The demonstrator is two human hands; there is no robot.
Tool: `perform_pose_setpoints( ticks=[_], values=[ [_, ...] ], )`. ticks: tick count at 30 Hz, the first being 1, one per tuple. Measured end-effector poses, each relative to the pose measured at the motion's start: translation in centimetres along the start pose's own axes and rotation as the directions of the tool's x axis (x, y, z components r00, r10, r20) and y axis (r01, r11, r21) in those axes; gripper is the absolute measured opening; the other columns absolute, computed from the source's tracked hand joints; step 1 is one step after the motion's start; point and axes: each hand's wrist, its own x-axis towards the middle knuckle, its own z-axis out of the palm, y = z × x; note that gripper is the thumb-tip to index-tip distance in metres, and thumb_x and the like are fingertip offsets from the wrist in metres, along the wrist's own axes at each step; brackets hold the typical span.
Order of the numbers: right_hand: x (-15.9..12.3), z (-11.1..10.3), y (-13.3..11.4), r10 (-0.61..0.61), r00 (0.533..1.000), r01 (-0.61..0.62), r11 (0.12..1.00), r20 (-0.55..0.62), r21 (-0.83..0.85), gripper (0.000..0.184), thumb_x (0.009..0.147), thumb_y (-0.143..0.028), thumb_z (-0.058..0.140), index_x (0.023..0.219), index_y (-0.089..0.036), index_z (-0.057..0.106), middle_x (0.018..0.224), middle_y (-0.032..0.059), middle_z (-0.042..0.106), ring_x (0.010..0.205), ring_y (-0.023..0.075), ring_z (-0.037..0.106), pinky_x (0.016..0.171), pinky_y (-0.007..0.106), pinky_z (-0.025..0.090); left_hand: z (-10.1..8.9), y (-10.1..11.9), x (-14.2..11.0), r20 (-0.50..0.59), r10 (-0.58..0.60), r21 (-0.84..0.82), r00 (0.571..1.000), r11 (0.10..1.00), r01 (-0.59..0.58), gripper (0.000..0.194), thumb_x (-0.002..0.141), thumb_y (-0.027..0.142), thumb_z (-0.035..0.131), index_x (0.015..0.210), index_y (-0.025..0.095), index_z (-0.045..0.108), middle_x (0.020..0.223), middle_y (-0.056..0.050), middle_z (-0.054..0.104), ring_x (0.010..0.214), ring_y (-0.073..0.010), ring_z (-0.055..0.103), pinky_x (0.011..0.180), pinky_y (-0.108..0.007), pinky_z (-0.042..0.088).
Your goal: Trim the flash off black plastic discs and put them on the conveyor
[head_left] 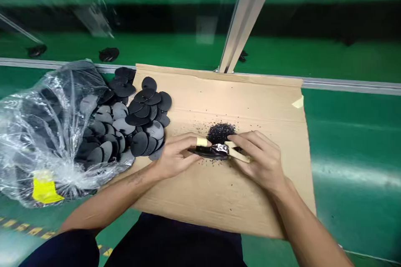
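Between thumb and fingers my left hand (177, 154) grips a black disc (208, 153), tilted nearly edge-on to me. Yellow tape wraps one of its fingers. My right hand (261, 156) is closed around the pale handles of small cutting pliers (222, 148). Their metal jaws meet the disc's upper edge. Just beyond the hands lies a heap of tiny black scraps (221, 132), with loose bits scattered around it. Many similar black discs (147, 121) are piled to the left of my left hand.
A cardboard sheet (194, 200) covers the green bench under my hands. At left a clear plastic bag (56, 133) with a yellow label bulges beside the discs. A metal post (241, 21) and rail stand behind the cardboard.
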Motion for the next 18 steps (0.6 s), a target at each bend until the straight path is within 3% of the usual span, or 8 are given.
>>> perform_pose_setpoints(
  ticks=[6, 18],
  values=[
    [-0.23, -0.42, 0.06, 0.013, 1.0, -0.013, 0.999, -0.003, -0.029, 0.018, 0.095, -0.019, 0.065, 0.112, -0.018, 0.069, 0.092, 0.007, 0.075, 0.076, 0.017, 0.068, 0.066, 0.03, 0.054, 0.02, 0.1, 0.21, -0.028, 0.006, -0.001, 1.0, 1.0, -0.006, 0.018, 0.089, 0.012, 0.071, 0.107, 0.014, 0.072, 0.095, -0.009, 0.076, 0.088, -0.0142, 0.073, 0.078, -0.023, 0.062],
    [0.12, -0.35, -0.09, -0.054, 0.998, 0.052, 0.993, -0.019, -0.102, 0.012, 0.096, -0.02, 0.064, 0.106, -0.014, 0.068, 0.084, 0.0073, 0.073, 0.068, 0.0155, 0.062, 0.059, 0.028, 0.048, 0.08, -0.26, -0.15, 0.012, 0.024, 0.015, 1.0, 1.0, -0.025, 0.023, 0.091, 0.013, 0.068, 0.113, 0.015, 0.072, 0.099, -0.01, 0.075, 0.091, -0.0147, 0.072, 0.079, -0.024, 0.06]
  ],
)
